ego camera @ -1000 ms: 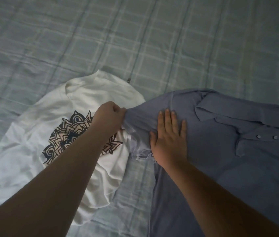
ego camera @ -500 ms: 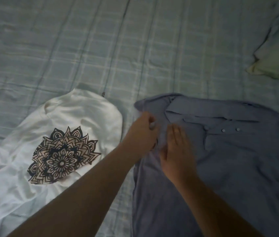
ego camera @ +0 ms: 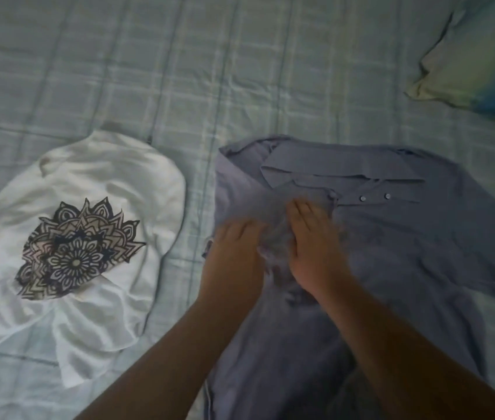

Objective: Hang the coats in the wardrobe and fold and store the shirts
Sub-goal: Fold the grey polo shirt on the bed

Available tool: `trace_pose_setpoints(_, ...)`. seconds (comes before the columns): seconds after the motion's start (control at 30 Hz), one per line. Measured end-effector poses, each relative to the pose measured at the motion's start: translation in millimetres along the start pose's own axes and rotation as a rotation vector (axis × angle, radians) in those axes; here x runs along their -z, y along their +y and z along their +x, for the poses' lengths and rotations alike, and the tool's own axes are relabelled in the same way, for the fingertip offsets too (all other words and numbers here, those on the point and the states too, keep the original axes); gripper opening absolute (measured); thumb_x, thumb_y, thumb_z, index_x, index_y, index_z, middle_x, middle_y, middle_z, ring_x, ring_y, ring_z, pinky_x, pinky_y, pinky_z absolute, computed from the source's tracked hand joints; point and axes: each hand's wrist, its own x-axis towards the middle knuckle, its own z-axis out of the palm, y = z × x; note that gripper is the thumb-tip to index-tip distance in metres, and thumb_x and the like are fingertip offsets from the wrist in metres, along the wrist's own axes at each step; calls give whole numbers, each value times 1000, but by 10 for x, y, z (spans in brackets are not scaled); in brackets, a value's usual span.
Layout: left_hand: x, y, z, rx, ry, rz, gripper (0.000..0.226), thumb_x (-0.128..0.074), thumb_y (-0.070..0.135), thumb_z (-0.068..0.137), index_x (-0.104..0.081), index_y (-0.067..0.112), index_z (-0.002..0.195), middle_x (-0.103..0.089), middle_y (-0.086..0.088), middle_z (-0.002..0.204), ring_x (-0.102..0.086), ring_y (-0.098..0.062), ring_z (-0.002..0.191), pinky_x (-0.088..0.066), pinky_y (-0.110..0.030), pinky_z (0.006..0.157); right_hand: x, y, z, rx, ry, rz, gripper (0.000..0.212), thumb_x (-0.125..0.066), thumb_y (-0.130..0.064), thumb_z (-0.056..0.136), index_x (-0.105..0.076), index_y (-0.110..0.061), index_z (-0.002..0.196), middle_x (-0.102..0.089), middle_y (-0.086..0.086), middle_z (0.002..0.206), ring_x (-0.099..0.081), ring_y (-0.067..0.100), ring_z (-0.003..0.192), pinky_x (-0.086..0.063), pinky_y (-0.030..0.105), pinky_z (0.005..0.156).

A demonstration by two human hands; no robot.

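Head view: the main risk is a crooked fold, since the fabric is bunched between the hands and pressing it as-is would set creases. The blue shirt (ego camera: 391, 253) lies on the bedsheet (ego camera: 240, 71), collar away, with both hands on its chest. Right hand (ego camera: 312, 241) is flat, fingers straight, pressing; left hand (ego camera: 234, 256) is at the shirt's edge, blurred, can't tell its grip.

Blue shirt (ego camera: 391, 262) spread flat; white printed tee (ego camera: 103, 183) rumpled alongside.
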Motion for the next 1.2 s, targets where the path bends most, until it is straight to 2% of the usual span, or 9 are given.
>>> trace_pose_setpoints(0.13,21,-238,-172,74,0,135,64,-65,10,68,-59,15,131,-54,-5,138,-45,-30,131,-38,-44,104,-49,-34,101,92,-89,-75,59,-43,-22,97,-32,-10,153,-31,8,159,-25,29,147,-24,49,118)
trace_pose_setpoints(0.3,-32,-526,-201,132,-191,56,73,-55,8,67,-53,14,140,-55,-5,141,-46,-29,133,-37,-42,109,-63,38,122,126,-145,-174,58,-37,-24,100,-25,-14,156,-24,3,162,-20,24,150,-16,49,120)
trace_pose_setpoints(0.4,-42,-663,-266,-10,-288,101,74,-49,11,65,-58,12,138,-55,-7,144,-44,-31,138,-41,-46,108,-52,-7,165,89,-55,-15,50,-44,-16,99,-42,-8,148,-38,11,155,-32,28,145,-23,46,119)
trace_pose_setpoints(0.57,-118,-900,-458,-98,-252,239,67,-54,7,82,-44,14,149,-41,-6,155,-29,-29,148,-22,-44,120,13,-100,348,-282,132,364,27,-48,-8,93,-64,-3,114,-66,16,110,-60,33,105,-46,43,93)
trace_pose_setpoints(0.67,-160,-1013,-457,-147,-169,184,57,-64,3,87,-53,10,142,-49,-10,149,-40,-31,142,-30,-45,117,62,-136,478,-397,90,418,17,-50,-4,89,-66,-3,97,-67,15,98,-61,31,95,-48,39,85)
trace_pose_setpoints(0.77,-196,-1049,-393,-177,-147,119,47,-66,0,88,-61,6,134,-55,-15,142,-48,-35,136,-42,-51,110,91,-166,556,-422,42,327,14,-47,-6,91,-57,-10,82,-65,13,89,-60,30,88,-46,36,76)
trace_pose_setpoints(0.93,-266,-1013,-496,-190,-128,156,41,-61,11,94,-59,7,135,-54,-12,144,-45,-32,138,-36,-48,114,154,-170,519,-387,127,306,10,-41,-12,97,-46,-14,89,-51,-1,71,-50,21,66,-26,29,51)
trace_pose_setpoints(1.07,-239,-916,-666,-138,-143,272,47,-44,28,99,-53,12,142,-48,-7,150,-37,-28,144,-28,-49,119,158,-118,415,-311,88,105,20,-50,-17,95,-55,-11,113,-59,11,113,-54,30,105,-43,37,78)
trace_pose_setpoints(1.2,-213,-708,-651,-185,-125,235,56,-41,30,94,-47,11,146,-43,-10,154,-30,-30,147,-23,-49,121,101,-149,244,20,137,-16,46,-48,-19,97,-45,-5,141,-47,16,144,-42,34,134,-37,46,109)
